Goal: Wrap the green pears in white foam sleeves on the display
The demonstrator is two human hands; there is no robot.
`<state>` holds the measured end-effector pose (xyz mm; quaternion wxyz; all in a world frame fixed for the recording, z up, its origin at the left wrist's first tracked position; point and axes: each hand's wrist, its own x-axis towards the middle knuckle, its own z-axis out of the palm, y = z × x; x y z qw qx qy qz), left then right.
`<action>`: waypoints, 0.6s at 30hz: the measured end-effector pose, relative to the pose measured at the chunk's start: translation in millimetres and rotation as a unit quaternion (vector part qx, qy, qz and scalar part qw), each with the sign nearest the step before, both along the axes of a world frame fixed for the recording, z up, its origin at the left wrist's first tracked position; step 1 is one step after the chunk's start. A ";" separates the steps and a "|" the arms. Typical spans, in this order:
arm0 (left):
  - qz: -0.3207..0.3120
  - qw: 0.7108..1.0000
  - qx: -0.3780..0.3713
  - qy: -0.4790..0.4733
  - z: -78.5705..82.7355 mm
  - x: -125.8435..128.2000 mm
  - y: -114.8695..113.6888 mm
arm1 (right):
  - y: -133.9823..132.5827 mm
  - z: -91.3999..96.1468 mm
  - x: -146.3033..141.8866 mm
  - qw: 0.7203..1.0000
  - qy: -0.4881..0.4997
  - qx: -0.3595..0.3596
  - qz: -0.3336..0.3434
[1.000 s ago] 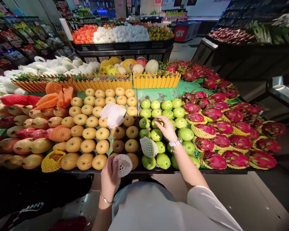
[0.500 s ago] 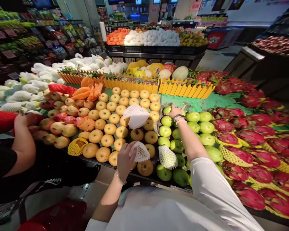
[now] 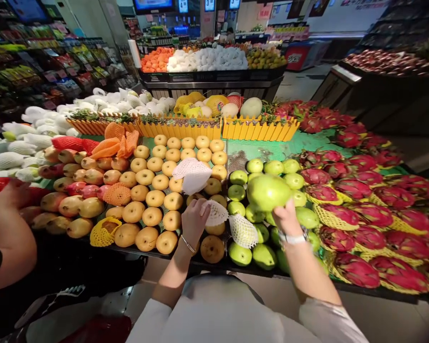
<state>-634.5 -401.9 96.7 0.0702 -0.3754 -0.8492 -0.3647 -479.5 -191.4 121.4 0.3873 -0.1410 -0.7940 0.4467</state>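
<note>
Above the display point(image 3: 286, 148), right fingers point(image 3: 290, 208) now grip a lifted green fruit point(image 3: 268, 192); left fingers point(image 3: 199, 209) pinch white netting point(image 3: 217, 215).

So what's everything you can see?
green fruits: many, green, centre
raised fruit: one, green, above green fruits
pears: many, golden, left of green fruits
held net: one, white, over pears
other nets: several, white, orange and yellow, among fruit
pomegranates: many, yellow and red, left
dragon fruit: many, pink, right
planters: several, orange, behind pears
melons: several, pale, behind planters
packets: many, mixed, upper left
another person's hand: one, far left
left fingers: several, holding held net
right fingers: some, holding raised fruit
</note>
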 end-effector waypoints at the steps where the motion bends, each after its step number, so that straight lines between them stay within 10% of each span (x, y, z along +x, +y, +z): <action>1: -0.013 1.000 -0.020 0.013 1.4 2.1 6.4 | -16.3 -6.0 18.2 0.997 0.001 -0.069 0.031; 5: -0.098 0.991 -0.065 0.061 7.8 12.0 24.8 | -61.4 -20.4 53.1 0.972 -0.003 -0.223 0.073; 13: -0.301 0.953 0.001 -0.021 27.0 19.6 40.6 | -69.1 -36.7 42.3 0.964 0.026 -0.256 0.060; 18: -0.244 0.956 0.137 -0.087 10.0 21.5 38.9 | -71.0 -61.4 47.6 0.963 0.061 -0.261 -0.013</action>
